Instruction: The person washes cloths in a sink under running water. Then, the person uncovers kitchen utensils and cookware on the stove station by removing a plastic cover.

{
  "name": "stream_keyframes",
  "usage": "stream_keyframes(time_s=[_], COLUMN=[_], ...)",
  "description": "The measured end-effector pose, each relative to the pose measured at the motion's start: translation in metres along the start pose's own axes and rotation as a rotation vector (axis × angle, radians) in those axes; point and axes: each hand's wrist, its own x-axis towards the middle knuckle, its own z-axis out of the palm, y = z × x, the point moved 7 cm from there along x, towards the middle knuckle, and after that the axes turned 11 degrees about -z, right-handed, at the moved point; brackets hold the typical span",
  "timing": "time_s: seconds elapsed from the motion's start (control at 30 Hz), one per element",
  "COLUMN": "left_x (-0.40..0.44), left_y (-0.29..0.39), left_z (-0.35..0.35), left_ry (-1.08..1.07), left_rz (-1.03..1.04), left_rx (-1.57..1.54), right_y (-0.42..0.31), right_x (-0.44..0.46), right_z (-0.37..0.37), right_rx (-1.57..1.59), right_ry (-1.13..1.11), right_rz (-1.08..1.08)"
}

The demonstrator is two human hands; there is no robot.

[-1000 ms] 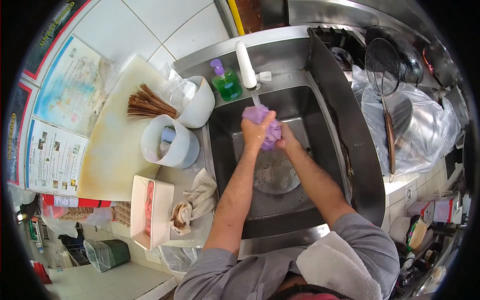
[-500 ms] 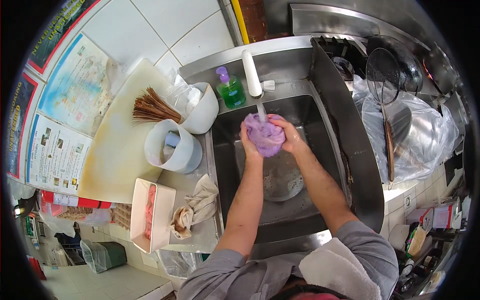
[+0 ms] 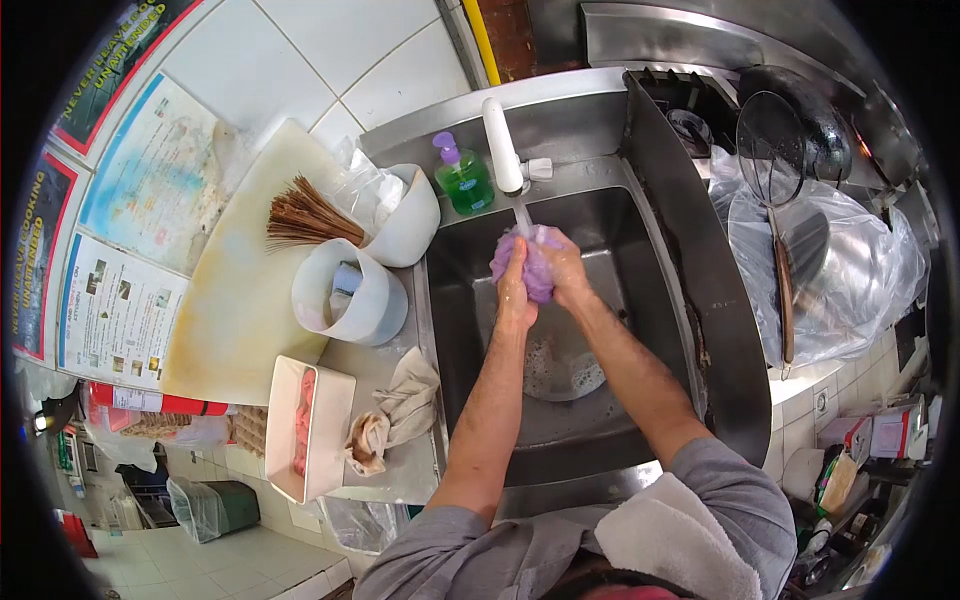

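Observation:
A crumpled purple cloth (image 3: pixel 537 272) is bunched between both hands under the white tap (image 3: pixel 500 146), with water running onto it. My left hand (image 3: pixel 514 288) presses the cloth from the left, thumb pointing up along it. From the right, my right hand (image 3: pixel 564 268) wraps round the same cloth. Both are held over the metal sink (image 3: pixel 480 400). Below them in the basin lies a round, clear sheet of soapy water or a dish (image 3: pixel 560 370); which one I cannot tell.
Green soap bottle (image 3: pixel 465 184) stands behind the sink. White tubs (image 3: pixel 375 308), a stick brush (image 3: pixel 312 215), a beige rag (image 3: pixel 402 398) and a rectangular container (image 3: pixel 335 430) are at the left. A strainer (image 3: pixel 770 150) lies on plastic-covered things (image 3: pixel 850 260) at the right.
The hands have squeezed the purple cloth into a smaller bundle. Half a second ago it was rounder and fuller, cupped between them. The view has shifted slightly since the first frame.

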Motion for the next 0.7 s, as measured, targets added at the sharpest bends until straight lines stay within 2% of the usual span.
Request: stream_keyframes(time_s=[0.03,0.1,0.13,0.17,0.23,0.27,0.33,0.37,0.4,0.43,0.5,0.53,0.57,0.6,0.63,0.67,0.7], left_x=[0.004,0.008,0.017,0.024,0.025,0.019,0.013,0.023,0.015,0.015,0.023,0.017,0.012,0.009,0.007,0.005,0.004], left_y=[0.002,0.002,-0.001,-0.003,-0.002,0.008,0.003,-0.017,-0.037,-0.040,-0.043,-0.038,-0.025,-0.016,-0.018,-0.015,-0.012], left_z=[0.001,-0.006,-0.016,-0.022,-0.020,-0.011,-0.009,-0.025,-0.019,-0.019,-0.043,-0.034,-0.021,-0.013,-0.014,-0.010,-0.009], left_ry=[-0.004,0.026,0.026,-0.040,-0.107,-0.067,-0.024,-0.287,-0.493,-0.487,0.090,0.093,0.050,0.007,0.008,-0.118,-0.243], left_rz=[0.004,-0.023,-0.022,-0.001,0.023,0.272,0.510,0.014,-0.461,-0.458,-0.395,-0.395,-0.251,-0.111,-0.120,-0.092,-0.059], left_rx=[0.003,-0.032,-0.032,-0.058,-0.084,0.561,1.208,0.501,-0.238,-0.242,0.085,0.085,0.033,-0.021,-0.022,-0.086,-0.150], right_y=[-0.003,-0.043,-0.050,-0.050,-0.050,-0.052,-0.047,-0.050,-0.044,-0.036,-0.030,-0.029,-0.027,-0.027,-0.023,-0.029,-0.026], right_x=[0.003,-0.004,-0.007,-0.009,-0.014,-0.014,-0.021,-0.019,-0.014,-0.011,0.004,0.008,0.007,0.012,0.006,-0.003,-0.005], right_z=[0.004,0.018,0.027,0.025,0.040,0.042,0.051,0.047,0.039,0.033,0.013,0.009,0.008,-0.007,-0.020,-0.015,-0.018], right_rx=[0.002,-0.889,-0.924,-0.926,-1.014,-1.014,-0.941,-0.946,-0.950,-0.949,-0.836,-0.725,-0.725,-0.395,-0.062,0.068,0.068], right_ry=[-0.003,-0.051,-0.100,-0.101,-0.332,-0.332,-0.564,-0.560,-0.594,-0.629,-0.610,-0.586,-0.586,-0.272,0.046,0.151,0.154], right_rz=[-0.005,-0.625,-0.781,-0.778,-0.726,-0.726,-0.779,-0.782,-0.688,-0.589,-0.523,-0.455,-0.452,-0.176,0.094,0.218,0.221])
